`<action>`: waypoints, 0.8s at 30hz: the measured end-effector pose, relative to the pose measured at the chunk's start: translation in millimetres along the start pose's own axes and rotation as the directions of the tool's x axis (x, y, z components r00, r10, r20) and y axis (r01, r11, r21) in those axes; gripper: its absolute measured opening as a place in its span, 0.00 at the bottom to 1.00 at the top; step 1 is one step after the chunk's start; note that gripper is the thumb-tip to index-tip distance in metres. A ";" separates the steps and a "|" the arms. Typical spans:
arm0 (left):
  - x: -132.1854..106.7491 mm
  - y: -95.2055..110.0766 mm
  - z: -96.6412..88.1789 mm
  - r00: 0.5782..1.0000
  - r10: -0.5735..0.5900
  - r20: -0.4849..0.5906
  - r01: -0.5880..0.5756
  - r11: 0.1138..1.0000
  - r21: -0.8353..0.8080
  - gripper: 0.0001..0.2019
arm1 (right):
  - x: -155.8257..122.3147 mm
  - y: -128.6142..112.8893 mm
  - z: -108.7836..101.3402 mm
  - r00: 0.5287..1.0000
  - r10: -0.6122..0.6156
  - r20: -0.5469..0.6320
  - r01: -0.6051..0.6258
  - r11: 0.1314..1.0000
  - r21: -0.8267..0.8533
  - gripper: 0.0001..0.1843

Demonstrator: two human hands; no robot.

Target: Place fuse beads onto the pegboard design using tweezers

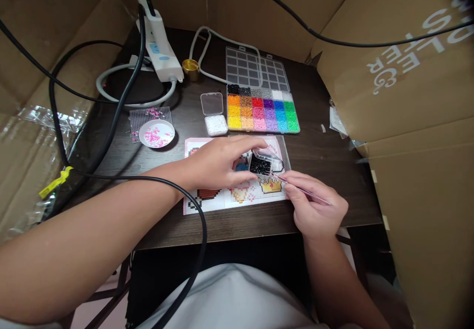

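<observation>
My left hand (218, 164) rests on a pattern sheet (211, 201) printed with pixel pictures, its fingers closed round a small clear box of black beads (261, 164). My right hand (314, 203) pinches thin pink tweezers (296, 186), whose tip points at the box of black beads. A clear pegboard lies over the sheet under both hands. Behind them stands an open organiser tray (262, 109) with beads sorted by colour.
A small open box of white beads (215, 124), a white dish of pink beads (156, 134) on a second pegboard, a gold cap (191, 67), a white power strip (159, 48) and black cables (111, 122) lie on the dark table. Cardboard walls (407, 72) surround it.
</observation>
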State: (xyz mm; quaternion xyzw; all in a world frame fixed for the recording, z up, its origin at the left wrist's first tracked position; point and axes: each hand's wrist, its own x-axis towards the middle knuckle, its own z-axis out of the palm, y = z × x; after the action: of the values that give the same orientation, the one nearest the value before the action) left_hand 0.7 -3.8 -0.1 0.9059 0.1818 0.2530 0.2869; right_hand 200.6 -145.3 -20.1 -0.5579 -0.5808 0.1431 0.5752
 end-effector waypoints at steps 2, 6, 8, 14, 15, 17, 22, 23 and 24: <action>-0.3 -0.5 0.4 1.000 0.006 0.003 -0.006 1.000 0.003 0.27 | 0.3 -0.5 0.5 1.000 -0.002 0.002 0.002 1.000 -0.011 0.11; -0.7 -0.6 0.9 1.000 0.016 0.010 -0.016 1.000 0.006 0.27 | 0.6 -1.0 0.8 1.000 -0.004 0.001 0.004 1.000 -0.014 0.10; -0.4 -0.4 0.4 1.000 0.017 0.015 -0.017 1.000 0.005 0.27 | 0.5 -0.8 0.5 1.000 -0.002 0.000 0.002 1.000 -0.004 0.11; -0.1 -0.7 0.0 1.000 0.016 0.020 -0.016 1.000 0.012 0.27 | 0.4 0.0 -0.8 0.999 -0.023 0.026 0.023 1.000 0.011 0.12; -0.2 -0.9 0.2 1.000 0.021 0.019 -0.021 1.000 0.012 0.27 | 0.4 0.0 -0.8 0.999 -0.025 0.025 0.025 1.000 0.004 0.11; -0.4 -1.3 0.7 0.999 0.033 0.017 -0.034 0.999 0.010 0.27 | 0.7 -0.2 -0.8 1.000 -0.021 0.023 0.021 1.000 -0.016 0.09; -0.4 -1.1 0.3 0.999 0.031 0.020 -0.031 0.999 0.009 0.27 | 0.8 -0.4 -0.3 1.000 -0.009 0.027 0.009 1.000 -0.019 0.09; -0.3 -0.9 0.1 0.999 0.030 0.023 -0.030 0.999 0.011 0.27 | 0.6 -0.4 -0.3 1.000 -0.007 0.025 0.007 1.000 -0.015 0.09; -0.3 -0.8 0.0 0.999 0.027 0.025 -0.027 1.000 0.012 0.27 | 0.4 -0.3 -0.3 1.000 -0.004 0.024 0.004 1.000 -0.014 0.09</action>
State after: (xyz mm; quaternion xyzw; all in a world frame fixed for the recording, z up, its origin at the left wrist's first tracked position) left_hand 0.4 -3.3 -0.7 0.9132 0.1676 0.2442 0.2800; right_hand 200.8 -145.2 -19.6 -0.5590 -0.5897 0.1443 0.5647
